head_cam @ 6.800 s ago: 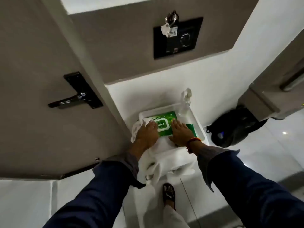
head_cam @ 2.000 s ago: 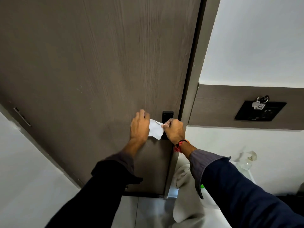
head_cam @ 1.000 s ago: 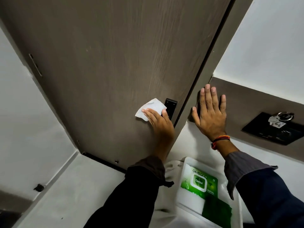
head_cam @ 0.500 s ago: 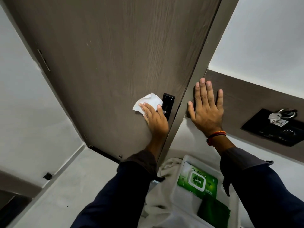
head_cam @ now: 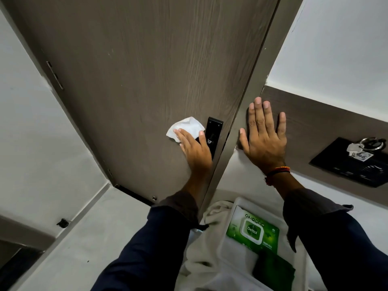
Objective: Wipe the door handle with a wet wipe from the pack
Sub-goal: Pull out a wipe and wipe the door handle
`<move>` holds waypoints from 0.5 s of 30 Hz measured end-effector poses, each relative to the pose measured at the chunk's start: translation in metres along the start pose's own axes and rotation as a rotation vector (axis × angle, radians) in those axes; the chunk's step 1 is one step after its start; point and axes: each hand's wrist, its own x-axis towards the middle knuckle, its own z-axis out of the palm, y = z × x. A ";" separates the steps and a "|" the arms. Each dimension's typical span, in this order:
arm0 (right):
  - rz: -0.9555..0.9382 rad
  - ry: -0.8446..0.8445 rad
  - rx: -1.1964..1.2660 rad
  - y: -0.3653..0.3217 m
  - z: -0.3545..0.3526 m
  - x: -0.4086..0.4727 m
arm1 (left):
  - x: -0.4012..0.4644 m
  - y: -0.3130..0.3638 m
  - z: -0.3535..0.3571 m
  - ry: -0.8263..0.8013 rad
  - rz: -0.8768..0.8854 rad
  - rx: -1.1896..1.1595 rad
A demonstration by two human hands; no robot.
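Note:
My left hand (head_cam: 194, 149) presses a white wet wipe (head_cam: 186, 128) against the black door handle, whose back plate (head_cam: 214, 131) shows just right of my fingers; the lever itself is hidden under hand and wipe. The handle sits on a grey-brown wooden door (head_cam: 147, 70). My right hand (head_cam: 263, 138) lies flat and open on the door frame and wall panel, fingers spread, holding nothing. The green wet wipe pack (head_cam: 253, 233) lies lid shut in a white tray (head_cam: 226, 250) below.
A white towel (head_cam: 201, 255) is draped under and beside the tray. A dark green cloth (head_cam: 274, 270) lies in the tray. A black wall panel (head_cam: 344, 168) with keys (head_cam: 360, 150) hanging on it is at the right. Pale floor lies lower left.
Since the earliest frame my hands left the pack and brought a wipe to the handle. In the last second the left hand and wipe shifted slightly on the handle; the right hand stays flat on the frame.

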 end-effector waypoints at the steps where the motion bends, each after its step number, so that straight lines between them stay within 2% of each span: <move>1: 0.004 0.003 -0.005 0.000 0.000 0.000 | -0.012 -0.003 0.006 -0.007 0.046 0.042; 5: 0.006 0.008 -0.018 -0.001 0.001 0.001 | -0.056 -0.021 0.022 -0.140 0.302 0.265; 8: 0.003 -0.005 -0.008 0.000 0.000 0.001 | -0.047 -0.043 0.007 -0.211 0.494 0.586; 11: -0.007 0.008 -0.005 0.001 -0.001 0.000 | -0.012 -0.070 -0.026 -0.268 0.799 0.845; 15: -0.007 0.035 -0.024 -0.001 0.000 0.001 | 0.043 -0.086 -0.058 -0.316 1.215 0.956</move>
